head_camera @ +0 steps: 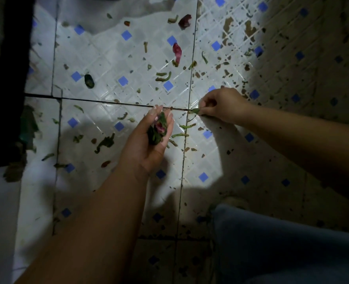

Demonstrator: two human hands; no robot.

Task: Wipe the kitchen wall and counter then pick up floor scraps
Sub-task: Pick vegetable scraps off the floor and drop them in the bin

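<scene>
Down low, the left hand (149, 140) cups a bunch (158, 131) of green and red scraps, fingers curled round it. At 3 o'clock from it, the right hand (220, 105) pinches a green leaf (194, 111) on the tile floor (108, 58). More scraps (164, 76) lie toward 12 o'clock.

You will find no words, numbers, labels or signs to read here. The white tiled floor (99, 58) with small blue squares has only a pattern on it, no writing. The green and red bits of food scraps (177, 52) carry no print either.
</scene>
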